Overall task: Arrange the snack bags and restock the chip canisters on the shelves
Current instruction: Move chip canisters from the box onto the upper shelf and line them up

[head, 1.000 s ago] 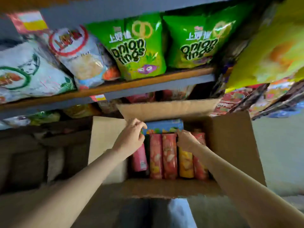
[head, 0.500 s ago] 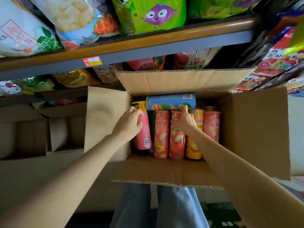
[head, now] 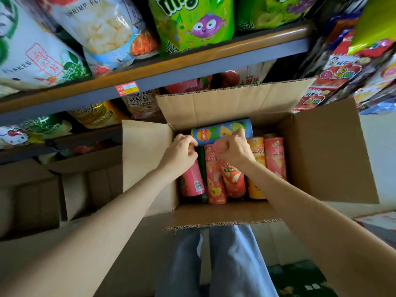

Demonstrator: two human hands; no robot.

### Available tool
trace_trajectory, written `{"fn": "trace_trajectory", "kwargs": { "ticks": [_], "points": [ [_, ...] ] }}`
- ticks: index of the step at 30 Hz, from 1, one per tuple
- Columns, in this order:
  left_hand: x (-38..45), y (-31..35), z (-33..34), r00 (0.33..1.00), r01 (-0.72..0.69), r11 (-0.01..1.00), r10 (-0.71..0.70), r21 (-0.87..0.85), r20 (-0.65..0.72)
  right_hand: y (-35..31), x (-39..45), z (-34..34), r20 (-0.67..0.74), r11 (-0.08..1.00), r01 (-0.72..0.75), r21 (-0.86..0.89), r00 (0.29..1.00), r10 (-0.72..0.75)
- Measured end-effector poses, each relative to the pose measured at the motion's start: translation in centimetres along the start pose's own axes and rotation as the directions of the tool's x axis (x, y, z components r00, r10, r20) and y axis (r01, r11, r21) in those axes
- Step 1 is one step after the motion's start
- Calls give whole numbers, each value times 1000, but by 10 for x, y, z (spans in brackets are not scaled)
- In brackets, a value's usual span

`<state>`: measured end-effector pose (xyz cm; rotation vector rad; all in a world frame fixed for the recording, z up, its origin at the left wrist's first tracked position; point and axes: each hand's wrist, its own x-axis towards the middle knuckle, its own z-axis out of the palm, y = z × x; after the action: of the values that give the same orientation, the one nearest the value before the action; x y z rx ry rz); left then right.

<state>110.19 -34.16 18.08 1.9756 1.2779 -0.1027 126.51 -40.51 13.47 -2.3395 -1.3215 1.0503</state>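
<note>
Left hand (head: 182, 150): fingers curled round the top end of a pink cylindrical chip canister (head: 191, 179) standing at the left of the row inside the open brown cardboard box (head: 325, 151). Right hand (head: 232, 151): fingers curled over the top of a red cylindrical chip canister (head: 232, 181) near the middle of the row, gripping it; the thumb sits forward at its left. The two hands are close together but not touching, with a second red canister (head: 214, 181) and a dark green canister (head: 201, 166) between them.

A blue cylindrical chip canister (head: 221, 130) lies on its side across the far end of the row, just beyond both sets of fingers. To the right of the right hand stand an orange canister (head: 256, 168) and another red canister (head: 275, 159), both upright.

The box flaps are folded outward. Above the box runs a grey shelf with a wooden edge (head: 192, 58), carrying a green onion-ring snack bag (head: 192, 20) and white shrimp-flake bags (head: 100, 28). Blue-trousered legs (head: 225, 264) show below the box.
</note>
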Motion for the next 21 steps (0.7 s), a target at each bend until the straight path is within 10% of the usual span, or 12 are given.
{"fn": "trace_trajectory", "kwargs": {
  "ticks": [7,21],
  "points": [
    [-36,20,-71,958,-88,977,137,-196,252,-115,-46,-119,-161,970,215,115,967,-196],
    [-186,134,-350,809,-587,628,437,-511,-393,-342,-248,-295,-478,622,698,356,708,-520]
  ]
}}
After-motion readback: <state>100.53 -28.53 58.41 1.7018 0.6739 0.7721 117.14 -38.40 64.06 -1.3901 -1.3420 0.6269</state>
